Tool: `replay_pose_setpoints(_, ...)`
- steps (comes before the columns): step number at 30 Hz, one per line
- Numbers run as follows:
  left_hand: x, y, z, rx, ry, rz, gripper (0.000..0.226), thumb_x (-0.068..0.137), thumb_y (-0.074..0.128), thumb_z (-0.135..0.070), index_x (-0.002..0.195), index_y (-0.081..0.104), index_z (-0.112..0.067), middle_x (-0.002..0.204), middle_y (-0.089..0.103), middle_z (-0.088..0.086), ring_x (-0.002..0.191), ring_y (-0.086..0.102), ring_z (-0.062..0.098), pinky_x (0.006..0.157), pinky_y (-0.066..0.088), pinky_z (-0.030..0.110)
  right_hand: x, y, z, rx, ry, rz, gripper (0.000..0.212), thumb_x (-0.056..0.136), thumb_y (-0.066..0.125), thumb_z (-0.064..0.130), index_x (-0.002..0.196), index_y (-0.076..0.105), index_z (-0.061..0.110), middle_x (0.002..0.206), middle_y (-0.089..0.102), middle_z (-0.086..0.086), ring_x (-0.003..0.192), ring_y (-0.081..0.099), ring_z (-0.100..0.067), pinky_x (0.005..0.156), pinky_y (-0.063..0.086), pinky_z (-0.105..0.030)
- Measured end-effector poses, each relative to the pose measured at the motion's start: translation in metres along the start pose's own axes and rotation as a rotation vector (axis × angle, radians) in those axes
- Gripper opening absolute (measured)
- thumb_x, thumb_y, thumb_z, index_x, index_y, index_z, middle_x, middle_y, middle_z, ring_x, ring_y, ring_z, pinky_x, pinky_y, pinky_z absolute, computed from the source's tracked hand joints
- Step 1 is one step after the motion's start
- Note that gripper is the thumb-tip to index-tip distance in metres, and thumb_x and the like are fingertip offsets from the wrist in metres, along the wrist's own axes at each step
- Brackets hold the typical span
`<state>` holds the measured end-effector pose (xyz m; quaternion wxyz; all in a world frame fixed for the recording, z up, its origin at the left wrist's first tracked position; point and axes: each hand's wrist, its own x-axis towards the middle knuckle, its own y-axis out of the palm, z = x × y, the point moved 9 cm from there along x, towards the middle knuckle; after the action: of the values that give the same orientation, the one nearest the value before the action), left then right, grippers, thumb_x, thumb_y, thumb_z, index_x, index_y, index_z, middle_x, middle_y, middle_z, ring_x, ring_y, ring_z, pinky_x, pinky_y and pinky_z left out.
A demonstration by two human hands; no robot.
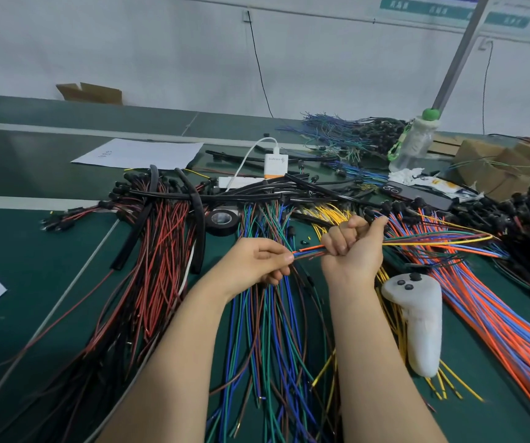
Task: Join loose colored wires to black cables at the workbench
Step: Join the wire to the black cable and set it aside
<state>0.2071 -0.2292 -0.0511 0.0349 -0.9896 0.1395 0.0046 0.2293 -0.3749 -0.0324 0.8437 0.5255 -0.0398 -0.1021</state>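
Colored wires (pixel 310 250) held over wire heaps (pixel 273 334), white controller (pixel 418 321) beside

Probably a wire-harness workshop: green workbench (pixel 33 282) heaped with colored wires (pixel 497 314), black cables (pixel 257 195) and a tape roll (pixel 222 219).

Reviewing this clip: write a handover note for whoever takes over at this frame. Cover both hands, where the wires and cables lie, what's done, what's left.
Left hand: pinches the end of a mixed colored wire bundle.
Right hand: grip curled round the same bundle; its wires fan out rightward.
Black cables lie across the bench behind the hands; blue-green wires beneath the forearms, orange-blue wires right, red-black wires left.
Done: one bundle gathered.
Left: join it to a black cable; no join shows in the hands yet.
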Motion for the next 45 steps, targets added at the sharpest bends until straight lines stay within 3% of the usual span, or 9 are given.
replay_pose_setpoints(7,-0.005,0.003,-0.010,-0.190,0.085,0.078,0.006,0.087,0.061,-0.011,0.091,0.065,-0.011,0.064,0.068,-0.001,0.054,0.059,0.002,0.052,0.048,0.012,0.000,-0.001,-0.012,0.156,0.203,0.001,0.055,0.101,0.031,0.050,0.061,0.043,0.013,0.039,0.023,0.007,0.028,0.020,-0.006,0.030,0.015,-0.017)
replay_pose_setpoints(11,-0.002,-0.001,-0.005,-0.189,0.058,0.013,0.008,0.090,0.060,-0.017,0.089,0.065,-0.011,0.067,0.067,0.001,0.054,0.060,0.005,0.054,0.050,0.015,0.000,0.000,-0.010,0.151,0.164,0.001,0.055,0.102,0.030,0.049,0.061,0.043,0.014,0.038,0.023,0.007,0.028,0.019,-0.006,0.030,0.015,-0.017)
replay_pose_setpoints(16,0.003,-0.001,0.005,-0.204,-0.055,-0.132,0.030,0.099,0.044,-0.035,0.095,0.062,-0.011,0.080,0.070,0.003,0.065,0.070,0.013,0.052,0.052,0.019,-0.002,0.008,-0.010,0.032,0.073,0.039,0.055,0.102,0.029,0.048,0.062,0.042,0.013,0.037,0.021,0.008,0.029,0.017,-0.005,0.030,0.016,-0.017)
replay_pose_setpoints(20,0.005,0.002,0.006,-0.037,-0.057,-0.152,0.038,0.103,0.032,-0.036,0.090,0.057,-0.010,0.047,0.055,-0.003,0.034,0.040,0.006,0.034,0.031,0.016,-0.006,0.013,-0.021,-0.030,0.051,0.053,0.052,0.102,0.032,0.044,0.062,0.043,0.012,0.039,0.021,0.007,0.030,0.018,-0.006,0.032,0.017,-0.018)
replay_pose_setpoints(24,0.007,-0.001,0.005,-0.159,0.012,-0.192,0.031,0.104,0.032,-0.022,0.087,0.054,-0.009,0.043,0.045,-0.005,0.031,0.026,0.005,0.032,0.020,0.015,-0.010,0.014,-0.040,0.031,0.153,0.069,0.047,0.101,0.036,0.041,0.064,0.043,0.013,0.038,0.024,0.007,0.029,0.022,-0.006,0.032,0.019,-0.018)
replay_pose_setpoints(29,0.009,0.008,0.005,-0.239,-0.001,-0.144,0.033,0.103,0.029,-0.035,0.088,0.047,-0.012,0.043,0.039,-0.007,0.031,0.024,0.004,0.033,0.019,0.013,-0.010,0.014,-0.044,-0.019,0.177,0.080,0.047,0.102,0.036,0.038,0.064,0.044,0.012,0.038,0.023,0.007,0.029,0.022,-0.006,0.032,0.020,-0.017)
replay_pose_setpoints(34,0.008,0.007,0.005,-0.109,0.018,-0.159,0.033,0.101,0.036,-0.039,0.093,0.054,-0.013,0.047,0.053,-0.005,0.035,0.039,0.007,0.035,0.029,0.016,-0.009,0.011,-0.037,0.026,0.142,0.055,0.051,0.101,0.035,0.045,0.062,0.043,0.013,0.038,0.023,0.007,0.029,0.019,-0.007,0.031,0.017,-0.019)
replay_pose_setpoints(38,0.005,0.010,0.006,-0.253,-0.005,-0.064,0.021,0.098,0.048,-0.029,0.094,0.062,-0.014,0.067,0.070,0.002,0.051,0.060,0.008,0.048,0.048,0.016,-0.004,0.003,-0.017,0.053,0.043,0.030,0.056,0.102,0.032,0.047,0.059,0.045,0.013,0.038,0.020,0.007,0.030,0.018,-0.007,0.031,0.017,-0.019)
replay_pose_setpoints(45,0.004,0.007,0.008,-0.255,-0.046,-0.070,0.010,0.095,0.053,-0.010,0.091,0.062,-0.007,0.069,0.071,0.006,0.055,0.063,0.006,0.053,0.051,0.014,-0.003,-0.003,-0.009,0.092,0.001,0.007,0.064,0.101,0.031,0.050,0.052,0.049,0.013,0.039,0.022,0.007,0.031,0.018,-0.008,0.034,0.016,-0.017)
